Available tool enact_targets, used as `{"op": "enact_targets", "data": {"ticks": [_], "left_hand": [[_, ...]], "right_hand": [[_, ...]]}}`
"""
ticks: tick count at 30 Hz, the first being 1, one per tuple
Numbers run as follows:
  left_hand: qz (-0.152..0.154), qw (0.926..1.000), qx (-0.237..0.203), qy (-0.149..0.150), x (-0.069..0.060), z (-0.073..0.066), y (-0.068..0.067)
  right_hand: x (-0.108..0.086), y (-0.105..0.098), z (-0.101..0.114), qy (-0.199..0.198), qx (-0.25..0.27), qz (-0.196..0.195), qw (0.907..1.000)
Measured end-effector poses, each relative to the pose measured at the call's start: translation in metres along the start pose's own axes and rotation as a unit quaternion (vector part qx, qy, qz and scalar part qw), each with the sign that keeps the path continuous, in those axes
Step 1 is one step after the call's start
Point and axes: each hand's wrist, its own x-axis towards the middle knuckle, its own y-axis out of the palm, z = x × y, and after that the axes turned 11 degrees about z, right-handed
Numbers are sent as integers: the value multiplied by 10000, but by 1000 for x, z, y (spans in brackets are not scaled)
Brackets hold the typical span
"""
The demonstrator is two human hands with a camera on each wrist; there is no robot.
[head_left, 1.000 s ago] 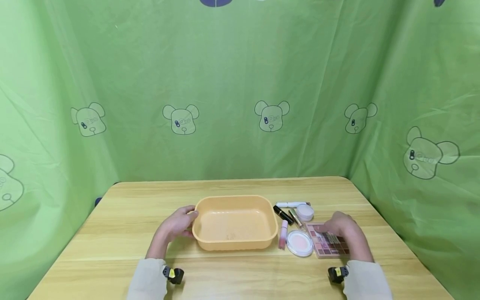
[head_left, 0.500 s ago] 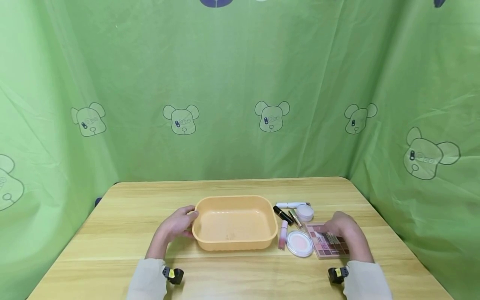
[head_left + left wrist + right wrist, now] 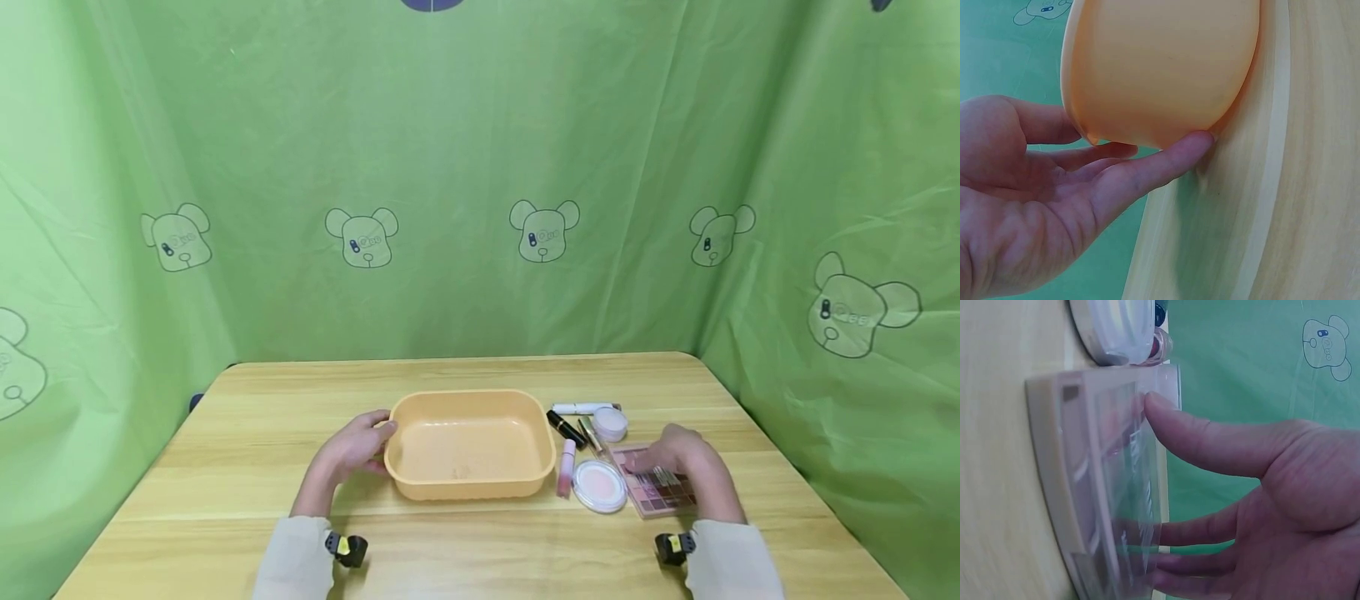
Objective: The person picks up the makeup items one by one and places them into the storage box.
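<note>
My two hands at work on a tabletop (image 3: 450, 550): basin to the left, makeup palette to the right.
My left hand (image 3: 354, 443) grasps the orange basin (image 3: 472, 492) by its left end, fingers at the rim (the thumb lies low, near the base). My right hand (image 3: 684, 452) touches the clear-lidded palette (image 3: 662, 502) with thumb and fingers; whether it grips, I cannot tell. Between basin and palette lie a round compact (image 3: 600, 487) and a pink tube (image 3: 566, 469), with a black tube (image 3: 567, 431) and a lidded pot (image 3: 611, 425) farther back.
</note>
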Motion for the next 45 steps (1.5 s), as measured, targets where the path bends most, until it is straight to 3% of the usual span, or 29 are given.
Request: {"op": "enact_targets", "data": {"ticks": [25, 35, 45], "left_hand": [[-60, 10000, 71, -34, 0, -1, 0], [-90, 9999, 102, -45, 1, 1, 1], [-75, 9999, 111, -28, 0, 0, 1]], "right_hand": [[5, -4, 2, 75, -307, -234, 9992], [-2, -6, -2, -314, 575, -157, 9977], [-7, -15, 0, -558, 593, -718, 9941]]}}
